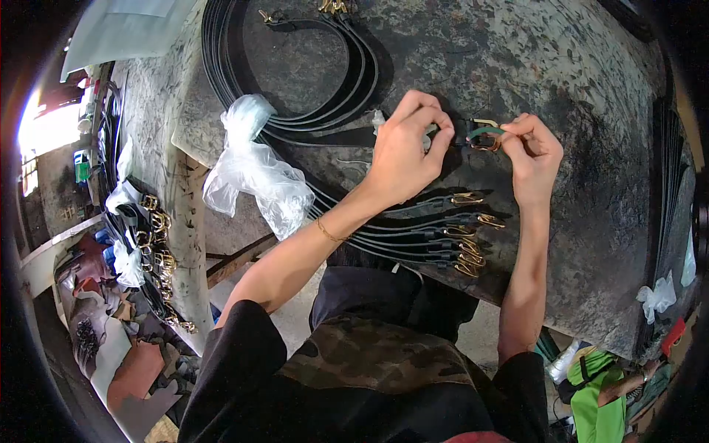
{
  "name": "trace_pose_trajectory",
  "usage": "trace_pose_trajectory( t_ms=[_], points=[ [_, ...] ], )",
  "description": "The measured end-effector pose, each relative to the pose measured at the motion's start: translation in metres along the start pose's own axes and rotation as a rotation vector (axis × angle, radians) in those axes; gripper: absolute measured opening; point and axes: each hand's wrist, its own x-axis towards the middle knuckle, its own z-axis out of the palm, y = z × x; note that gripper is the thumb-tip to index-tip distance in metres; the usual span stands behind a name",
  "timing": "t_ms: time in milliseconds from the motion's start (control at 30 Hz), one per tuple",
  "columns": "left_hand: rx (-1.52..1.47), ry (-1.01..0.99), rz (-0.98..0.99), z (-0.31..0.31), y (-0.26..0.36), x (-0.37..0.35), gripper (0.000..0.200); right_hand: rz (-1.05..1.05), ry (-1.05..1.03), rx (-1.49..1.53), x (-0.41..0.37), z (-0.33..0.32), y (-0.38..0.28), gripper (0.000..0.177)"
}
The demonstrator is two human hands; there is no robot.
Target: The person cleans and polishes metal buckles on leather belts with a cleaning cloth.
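My right hand (pixel 533 151) pinches the end of a narrow green strip (pixel 486 131) between thumb and fingertips. The strip curves over a gold-coloured buckle (pixel 485 144) on a dark belt. To its left, my left hand (pixel 408 150) is bent over the same belt with thumb and fingers drawn together; what lies between them is mostly hidden. A dark strap (pixel 325 138) runs in from the left towards that hand. Below my hands, several belts (pixel 399 235) lie side by side, their gold buckles (pixel 469 255) pointing right. Clear plastic wrap (pixel 258 173) covers part of the bundle.
Coiled belts (pixel 362 63) lie at the back of the stained worktable (pixel 591 236). More buckled belts (pixel 155 236) hang at the left, above leather scraps (pixel 136 369). Long dark straps (pixel 668 177) line the right edge. Another person in bright green (pixel 591 402) is at lower right.
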Motion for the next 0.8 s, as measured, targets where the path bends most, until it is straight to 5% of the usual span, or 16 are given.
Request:
trace_pose_trajectory(
  t_ms=[133, 400, 633, 800],
  points=[
    [-0.077, 0.036, -0.193, -0.005, 0.010, 0.002, 0.017, -0.035, 0.184, 0.287, 0.005, 0.013, -0.001, 0.004],
    [0.021, 0.060, -0.096, 0.004, 0.001, 0.001, 0.020, -0.068, 0.196, 0.097, 0.003, 0.017, 0.008, 0.004],
    [0.185, 0.031, 0.127, 0.011, 0.008, -0.008, 0.010, -0.062, 0.260, 0.259, 0.006, 0.015, 0.008, 0.003],
    [0.248, 0.014, 0.112, 0.014, 0.006, -0.006, 0.014, -0.073, 0.262, 0.213, 0.005, 0.017, 0.006, 0.003]
  ],
)
